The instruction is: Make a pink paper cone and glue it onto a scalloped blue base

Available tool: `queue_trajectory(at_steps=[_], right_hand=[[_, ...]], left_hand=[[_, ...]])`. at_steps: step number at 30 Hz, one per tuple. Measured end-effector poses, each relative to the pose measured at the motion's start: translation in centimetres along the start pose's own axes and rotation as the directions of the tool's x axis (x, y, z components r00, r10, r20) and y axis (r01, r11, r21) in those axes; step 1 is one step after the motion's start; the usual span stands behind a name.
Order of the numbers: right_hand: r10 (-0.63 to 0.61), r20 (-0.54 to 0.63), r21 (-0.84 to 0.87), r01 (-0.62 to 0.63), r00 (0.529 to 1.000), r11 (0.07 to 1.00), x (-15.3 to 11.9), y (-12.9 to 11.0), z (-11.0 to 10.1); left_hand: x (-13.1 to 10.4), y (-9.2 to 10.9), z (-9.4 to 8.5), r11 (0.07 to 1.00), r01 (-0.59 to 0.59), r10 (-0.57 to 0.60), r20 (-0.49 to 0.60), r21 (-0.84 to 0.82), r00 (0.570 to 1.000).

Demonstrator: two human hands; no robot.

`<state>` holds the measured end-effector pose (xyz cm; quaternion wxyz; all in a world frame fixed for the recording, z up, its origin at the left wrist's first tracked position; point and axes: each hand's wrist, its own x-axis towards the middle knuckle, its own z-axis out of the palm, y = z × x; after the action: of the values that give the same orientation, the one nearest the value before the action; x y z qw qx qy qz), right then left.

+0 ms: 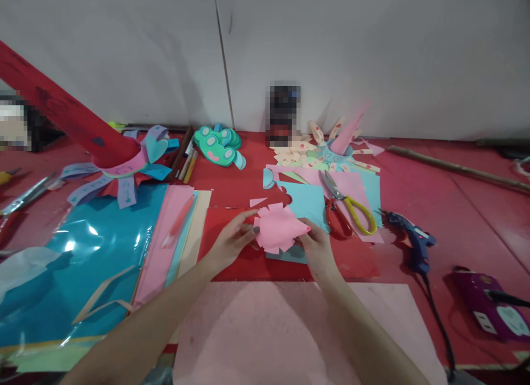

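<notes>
Between my two hands is a pink paper cone point(279, 228) with cut tabs fanned out around its base, its tip pointing right. My left hand point(237, 239) pinches the tabbed edge. The fingers of my right hand point(318, 247) close on the pointed end, close to a small red-pink spot that may be a fingernail. Under the cone lie a light blue paper sheet point(308, 200) and a red board point(232, 263). Just right of my right hand, scissors point(342, 200) with one red and one yellow handle rest on pink paper.
On the right lie a blue glue gun point(414, 241) and a purple power strip point(488, 302). A tall red cone point(83, 115) with paper strips stands left, near green frog-like cutouts point(217, 148). Behind sits a pink cone point(350, 134). Glossy blue sheets point(107, 252) cover the left side.
</notes>
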<state>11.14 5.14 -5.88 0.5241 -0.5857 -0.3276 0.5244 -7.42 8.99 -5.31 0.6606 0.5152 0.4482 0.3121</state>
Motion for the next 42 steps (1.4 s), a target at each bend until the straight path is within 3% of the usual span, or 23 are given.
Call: queue_trajectory(at_steps=[15,21,30,38,42], right_hand=[[0.08,-0.036,0.016,-0.079,0.996,0.997,0.4,0.9,0.1],[0.092,-0.063,0.018,-0.091,0.994,0.996,0.4,0.7,0.1],[0.096,-0.036,0.028,-0.095,0.995,0.995,0.3,0.7,0.0],[0.058,-0.04,0.01,-0.057,0.998,0.998,0.2,0.7,0.0],[0.052,-0.034,-0.008,-0.053,0.998,0.999,0.3,0.4,0.0]], left_hand=[[-0.2,0.4,-0.1,0.997,-0.068,0.068,0.03,0.019,0.997],[-0.2,0.9,0.0,0.998,-0.033,0.035,-0.032,0.06,0.999],[-0.4,0.9,-0.1,1.0,-0.026,0.025,-0.036,-0.013,0.999],[-0.2,0.3,0.2,0.993,0.007,0.005,0.097,-0.122,0.995],[0.0,-0.2,0.3,0.997,-0.056,0.057,0.015,-0.059,0.998]])
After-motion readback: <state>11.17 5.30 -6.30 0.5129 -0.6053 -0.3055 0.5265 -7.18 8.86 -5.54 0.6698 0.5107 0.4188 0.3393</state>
